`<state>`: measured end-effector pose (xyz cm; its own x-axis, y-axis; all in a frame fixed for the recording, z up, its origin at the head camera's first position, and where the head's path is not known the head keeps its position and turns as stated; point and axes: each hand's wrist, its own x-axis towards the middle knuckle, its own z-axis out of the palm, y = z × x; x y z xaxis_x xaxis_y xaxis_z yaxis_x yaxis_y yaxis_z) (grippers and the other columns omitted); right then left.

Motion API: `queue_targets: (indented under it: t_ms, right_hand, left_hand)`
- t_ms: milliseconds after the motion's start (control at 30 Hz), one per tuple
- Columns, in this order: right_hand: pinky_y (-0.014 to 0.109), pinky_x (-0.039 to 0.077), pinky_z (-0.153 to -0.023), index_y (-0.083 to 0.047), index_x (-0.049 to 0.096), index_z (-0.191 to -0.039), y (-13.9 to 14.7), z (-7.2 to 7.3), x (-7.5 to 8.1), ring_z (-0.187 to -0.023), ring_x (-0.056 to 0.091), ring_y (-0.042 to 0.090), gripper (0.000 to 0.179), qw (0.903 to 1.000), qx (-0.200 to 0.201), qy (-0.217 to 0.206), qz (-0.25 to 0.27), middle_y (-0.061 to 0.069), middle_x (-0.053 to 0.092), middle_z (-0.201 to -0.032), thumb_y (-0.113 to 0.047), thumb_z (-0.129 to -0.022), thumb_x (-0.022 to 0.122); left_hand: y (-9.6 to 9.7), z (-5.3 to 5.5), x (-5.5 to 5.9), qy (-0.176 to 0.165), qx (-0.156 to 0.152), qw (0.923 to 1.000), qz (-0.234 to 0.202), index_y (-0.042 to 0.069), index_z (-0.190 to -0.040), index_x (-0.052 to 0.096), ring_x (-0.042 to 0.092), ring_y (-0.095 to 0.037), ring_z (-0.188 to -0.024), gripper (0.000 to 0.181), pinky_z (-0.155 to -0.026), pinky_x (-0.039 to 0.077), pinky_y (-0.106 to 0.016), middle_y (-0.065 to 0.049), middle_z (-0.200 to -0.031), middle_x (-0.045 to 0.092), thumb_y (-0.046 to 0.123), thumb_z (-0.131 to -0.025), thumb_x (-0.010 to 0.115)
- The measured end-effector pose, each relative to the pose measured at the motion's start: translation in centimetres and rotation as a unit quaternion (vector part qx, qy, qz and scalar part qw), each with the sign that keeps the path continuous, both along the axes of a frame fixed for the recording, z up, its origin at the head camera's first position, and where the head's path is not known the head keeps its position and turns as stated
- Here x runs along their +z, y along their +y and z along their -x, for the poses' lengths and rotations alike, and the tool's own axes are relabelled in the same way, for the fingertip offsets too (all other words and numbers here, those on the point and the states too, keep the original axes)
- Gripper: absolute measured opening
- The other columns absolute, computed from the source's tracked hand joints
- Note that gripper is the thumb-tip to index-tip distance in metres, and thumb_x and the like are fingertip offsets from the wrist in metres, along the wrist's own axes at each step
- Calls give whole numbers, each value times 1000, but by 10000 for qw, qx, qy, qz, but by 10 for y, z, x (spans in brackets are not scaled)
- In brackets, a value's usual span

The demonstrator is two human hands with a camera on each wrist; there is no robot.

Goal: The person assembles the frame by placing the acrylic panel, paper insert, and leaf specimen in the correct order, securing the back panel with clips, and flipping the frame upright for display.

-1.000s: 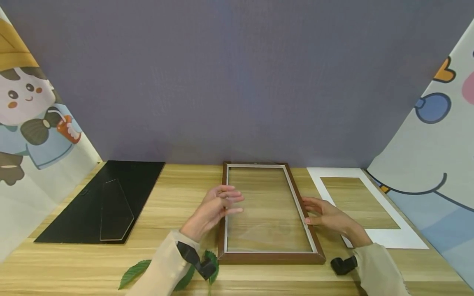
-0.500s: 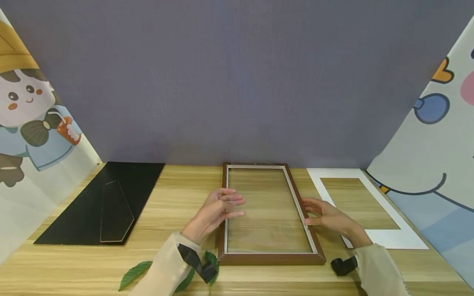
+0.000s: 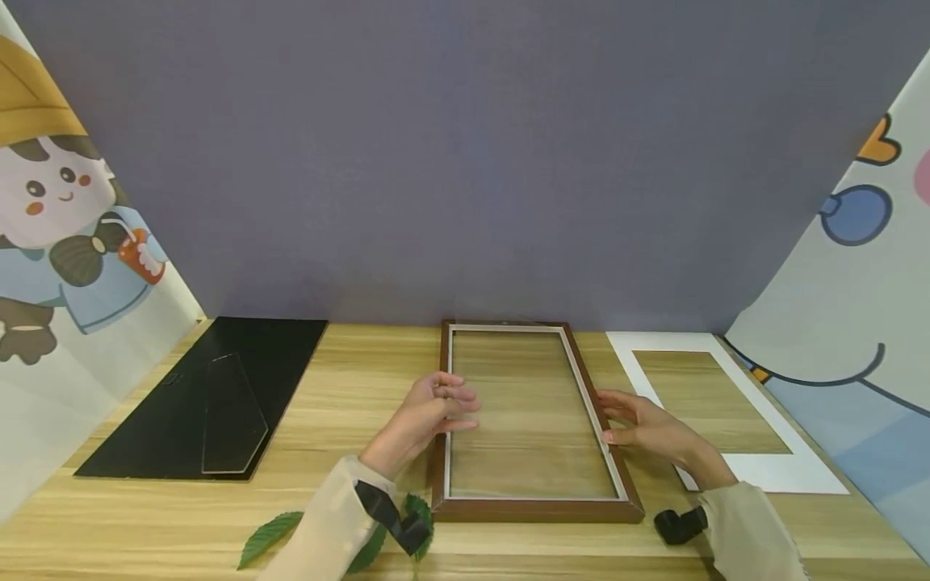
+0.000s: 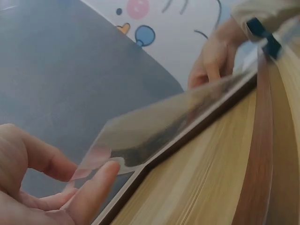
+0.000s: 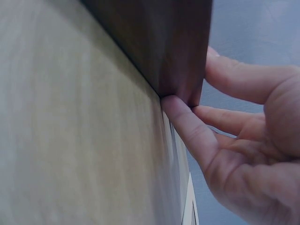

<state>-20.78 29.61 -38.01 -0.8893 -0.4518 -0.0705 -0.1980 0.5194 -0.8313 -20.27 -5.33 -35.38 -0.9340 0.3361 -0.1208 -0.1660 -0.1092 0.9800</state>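
A: Left hand (image 3: 417, 415), quick. Fingers?
B: Thumb on one side, fingers on the other, pinching the sheet (image 4: 140, 129) at its edge. Best seen in the left wrist view. From the head view the hand sits over the left rail of the frame (image 3: 538, 510), fingertips reaching in over the opening.
A: Sheet seated or up?
B: Left wrist view: its far corner stands above the rail's pale inner lip. Near end, can't tell. It's clear, hard to make out from above.
A: Right hand (image 3: 650, 428)?
B: On the frame's right rail. Thumb at the upper edge, a finger down at the base by the tabletop (image 3: 370, 363), so the rail is gripped between them. Remaining fingers bunched, partly hidden.
A: Where's the frame?
B: Flat on the tabletop, mid-width, far end close to the back edge, near rail well short of the front edge.
A: Left side?
B: Board (image 3: 170, 420), black, with a stand leg on it, lying toward the back left corner.
A: Right side?
B: Mat (image 3: 773, 474), white, rectangular cutout, toward the back right corner, beside the right hand.
A: Front edge?
B: Leaves (image 3: 267, 539), green, left of the middle, partly under the left sleeve (image 3: 327, 516).
A: Background?
B: Grey wall (image 3: 465, 161) along the back edge, cartoon panels (image 3: 806, 323) on both sides.
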Motion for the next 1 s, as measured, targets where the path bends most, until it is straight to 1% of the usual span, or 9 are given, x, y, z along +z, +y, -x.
queue_targets:
  t_ms: [167, 300, 400, 433, 567, 633, 667, 700, 1000]
  right_hand:
    - [58, 40, -100, 14, 23, -143, 0, -1, 0, -131, 27, 57, 78, 10000, -20, -25, 5, 38, 22, -147, -17, -87, 68]
    - [58, 40, -100, 14, 22, -143, 0, -1, 1, -131, 27, 57, 78, 10000, -21, -32, -10, 38, 22, -147, -17, -88, 68]
    - [57, 41, -100, 14, 23, -143, 0, -1, 1, -131, 28, 57, 78, 10000, -41, -19, -26, 38, 23, -147, -17, -87, 68]
    - [57, 41, -100, 14, 23, -143, 0, 0, 1, -131, 28, 57, 79, 10000, -47, -15, -33, 38, 23, -147, -18, -87, 68]
    - [56, 42, -100, 14, 23, -143, -1, 0, 1, -131, 29, 57, 79, 10000, -54, -4, -55, 38, 24, -146, -18, -87, 68]
    - [56, 42, -100, 14, 23, -143, 0, 0, 1, -131, 29, 56, 79, 10000, -63, -7, -61, 38, 24, -146, -18, -87, 69]
    - [55, 42, -100, 14, 23, -143, 0, 0, 1, -131, 29, 56, 79, 10000, -64, -10, -60, 38, 24, -146, -18, -87, 69]
    - [54, 43, -100, 14, 23, -143, 0, 0, 1, -131, 29, 56, 79, 10000, -65, -14, -57, 38, 24, -146, -18, -87, 69]
    - [54, 42, -100, 14, 22, -143, 0, 0, 2, -131, 28, 56, 79, 10000, -38, -4, -45, 38, 23, -147, -18, -88, 68]
  left_hand:
    - [1, -1, 0, 293, 236, 9965, 749, -14, -123, 40, 61, -44, -101, 39, -70, 59, -34, -32, -114, 54, -12, -85, 49]
    - [0, -1, 0, 605, 319, 9889, 1320, -15, -122, 46, 64, -30, -77, 39, -58, 58, -30, -26, -101, 59, -9, -84, 50]
    - [-2, -2, 0, 928, 325, 9780, 1840, -15, -122, 50, 52, -13, -54, 40, -44, 47, -22, -14, -82, 59, -6, -83, 51]
    - [-3, -2, 0, 1052, 333, 9729, 2031, -15, -122, 50, 47, -10, -51, 40, -43, 43, -20, -15, -84, 61, -5, -83, 52]
    - [-5, -3, -1, 1423, 364, 9523, 2674, -16, -122, 52, 34, -6, -46, 43, -45, 30, -19, -3, -66, 52, -2, -82, 52]
    - [-5, -4, -1, 1561, 358, 9453, 2842, -17, -123, 52, 32, -6, -46, 42, -45, 27, -18, 2, -59, 47, -1, -83, 53]
    - [-6, -4, -1, 1620, 341, 9427, 2897, -17, -122, 52, 30, -6, -45, 42, -44, 25, -18, 5, -54, 37, -1, -84, 53]
    - [-6, -4, -2, 1668, 318, 9411, 2925, -18, -123, 51, 28, -5, -43, 42, -43, 24, -17, 7, -52, 35, -1, -84, 53]
    - [-5, -4, -5, 1688, 209, 9302, 3252, -17, -138, 32, 33, -5, -32, 56, -35, 27, -16, 7, -40, 35, 0, -90, 54]
